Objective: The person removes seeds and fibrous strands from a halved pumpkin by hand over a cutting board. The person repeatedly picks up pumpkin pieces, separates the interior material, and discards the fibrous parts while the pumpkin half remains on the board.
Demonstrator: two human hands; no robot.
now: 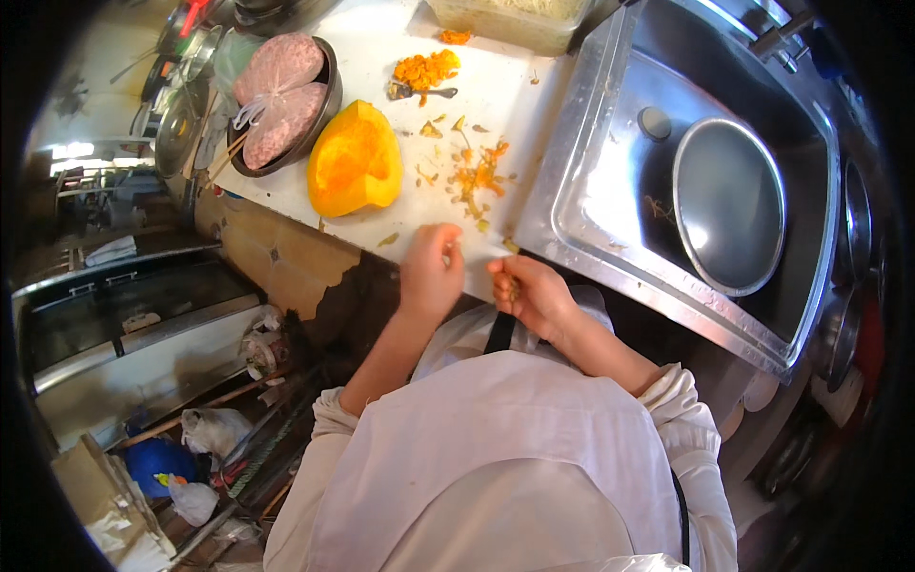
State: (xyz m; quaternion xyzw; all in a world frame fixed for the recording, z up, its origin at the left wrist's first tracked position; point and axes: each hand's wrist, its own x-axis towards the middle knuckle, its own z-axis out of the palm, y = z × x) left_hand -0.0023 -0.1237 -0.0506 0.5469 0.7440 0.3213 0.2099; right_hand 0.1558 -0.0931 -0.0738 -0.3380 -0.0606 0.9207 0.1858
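Note:
My left hand [432, 268] is above the counter's front edge, thumb and fingers curled towards each other. It is blurred, so whether it holds anything is unclear. To its right, my right hand [532, 293] is closed around what look like pumpkin seeds [513, 286]. Ahead of both hands, orange pulp with loose seeds [477, 175] is scattered on the white counter [422, 168]. A cut piece of pumpkin [355, 161] rests to the left, its hollowed orange flesh facing up. A metal spoon [429, 91] touches a heap of orange pulp [427, 68] farther back.
On the left, a dark bowl [330, 79] carries bagged ground meat [282, 121]. A translucent tub [515, 25] stands at the back. A steel sink [622, 143] on the right contains an oval metal basin [729, 207]. Bags and a blue object [159, 465] lie low left.

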